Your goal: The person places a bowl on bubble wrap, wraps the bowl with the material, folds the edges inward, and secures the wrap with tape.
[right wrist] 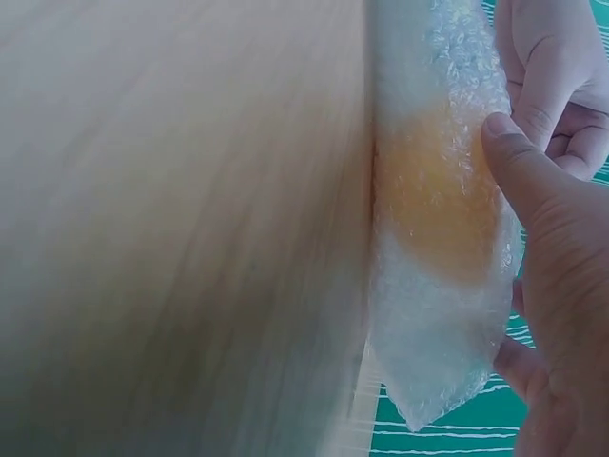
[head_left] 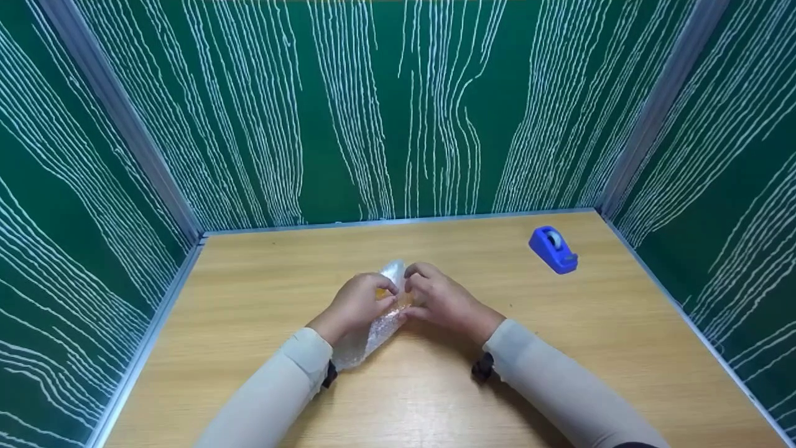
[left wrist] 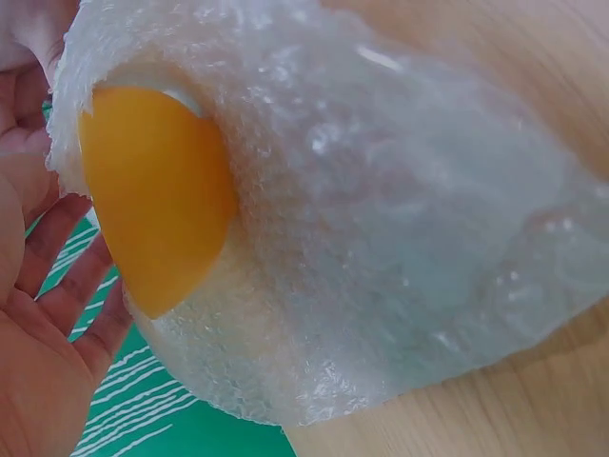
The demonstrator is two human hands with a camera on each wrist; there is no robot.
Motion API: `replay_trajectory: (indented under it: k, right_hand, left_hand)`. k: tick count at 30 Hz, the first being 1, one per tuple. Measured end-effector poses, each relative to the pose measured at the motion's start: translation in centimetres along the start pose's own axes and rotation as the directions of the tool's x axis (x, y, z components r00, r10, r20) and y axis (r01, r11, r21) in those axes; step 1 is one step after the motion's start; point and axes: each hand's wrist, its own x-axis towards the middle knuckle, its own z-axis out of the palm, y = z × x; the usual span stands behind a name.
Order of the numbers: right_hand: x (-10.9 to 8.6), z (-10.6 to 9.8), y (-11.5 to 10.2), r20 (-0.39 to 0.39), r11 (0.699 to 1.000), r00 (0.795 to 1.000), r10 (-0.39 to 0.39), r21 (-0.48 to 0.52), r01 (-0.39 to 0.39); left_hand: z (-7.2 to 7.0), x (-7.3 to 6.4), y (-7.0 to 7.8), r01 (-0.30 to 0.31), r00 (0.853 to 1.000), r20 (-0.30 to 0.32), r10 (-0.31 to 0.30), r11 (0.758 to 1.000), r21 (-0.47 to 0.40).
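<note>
A sheet of clear bubble wrap (head_left: 378, 335) is folded around a flat-looking yellow-orange object (left wrist: 162, 200), whose exact kind I cannot tell. The left wrist view shows the orange surface bare within the open fold; in the right wrist view it shows through the plastic. My left hand (head_left: 359, 302) holds the wrap's edge from the left, fingers behind it. From the other side my right hand (head_left: 449, 305) grips the wrap, with its thumb (right wrist: 519, 157) pressed on the front and fingers behind. The two hands are close together.
A blue tape dispenser (head_left: 553, 250) with a roll of tape stands at the back right of the wooden table (head_left: 249, 298). Green panels (head_left: 410, 112) with white wavy lines enclose the table at the back and both sides.
</note>
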Motion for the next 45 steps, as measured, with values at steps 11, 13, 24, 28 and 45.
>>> replay_trajectory:
  k: [11, 13, 24, 28, 45]
  right_hand:
    - [0.1, -0.2, 0.0, 0.092, 0.999, 0.995, 0.024, -0.025, -0.021]
    - [0.1, -0.2, 0.1, 0.099, 1.0, 0.995, 0.006, -0.031, -0.003]
    - [0.3, -0.2, 0.4, 0.102, 0.996, 0.993, -0.05, -0.066, 0.057]
    - [0.4, -0.1, 0.5, 0.097, 0.993, 0.993, -0.066, -0.09, 0.075]
    - [0.5, -0.6, 0.4, 0.137, 0.996, 0.991, -0.001, -0.085, 0.013]
  left_hand:
    - [0.1, 0.0, -0.1, 0.015, 0.999, 0.036, -0.015, 1.0, -0.005]
    - [0.1, -0.1, -0.2, 0.026, 0.999, 0.04, -0.025, 0.999, -0.023]
    - [-0.6, -0.6, -1.2, -0.047, 0.998, 0.027, 0.049, 0.998, -0.051]
    - [-1.0, -0.9, -1.5, -0.085, 0.996, 0.018, 0.086, 0.995, -0.058]
    - [-3.1, -3.9, -4.5, 0.024, 1.0, -0.009, -0.025, 0.995, -0.096]
